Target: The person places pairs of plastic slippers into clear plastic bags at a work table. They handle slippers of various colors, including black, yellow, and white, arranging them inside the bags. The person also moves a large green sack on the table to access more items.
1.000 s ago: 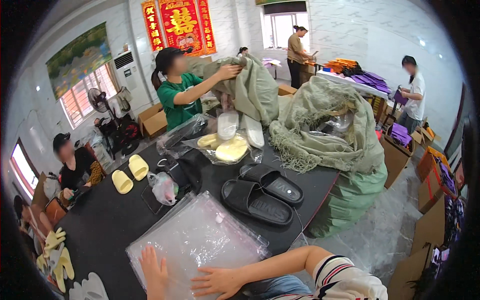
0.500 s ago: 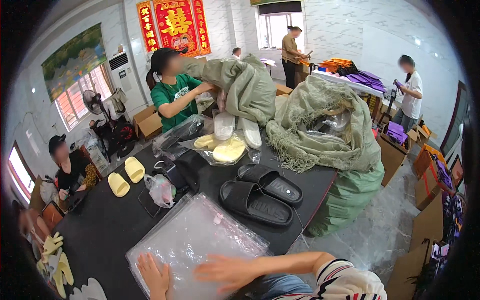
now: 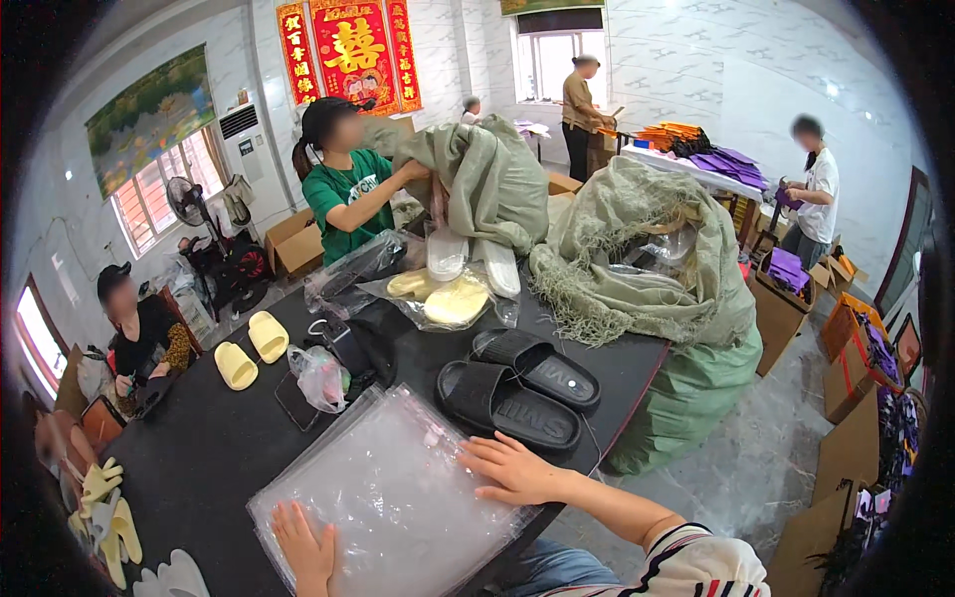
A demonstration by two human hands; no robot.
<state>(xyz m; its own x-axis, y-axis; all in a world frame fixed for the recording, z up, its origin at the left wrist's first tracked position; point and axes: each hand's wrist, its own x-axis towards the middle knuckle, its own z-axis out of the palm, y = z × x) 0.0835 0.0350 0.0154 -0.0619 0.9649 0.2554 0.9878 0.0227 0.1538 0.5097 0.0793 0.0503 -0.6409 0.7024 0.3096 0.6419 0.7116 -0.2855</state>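
Worktop: dark, running under the left hand and the right hand and well past their fingers.
Fringed sack: green, mouth folded down, beyond the right fingers and off to their right, at the worktop's edge.
Tilted sack: well ahead of the right fingers; a co-worker in a green top reaches into its side.
Plastic bags: a clear, flat stack lying under both hands, one corner pointing away, ahead of and between the fingers; the near end is cut off, so the long axis cannot be told.
Black slippers: just beyond the right fingers, crowding the stack's right edge, toe ends leftward.
White slippers: farther ahead of the right fingers, beside the sack.
Wrapped yellow slippers: nearer than the white pair.
Bare yellow slippers: well ahead of the left fingers.
Small bag: ahead of the left fingers, near the stack's far corner.
Left fingers: flat, close together, thumb apart.
Right fingers: slightly spread, resting on the stack's right side, pinching nothing.
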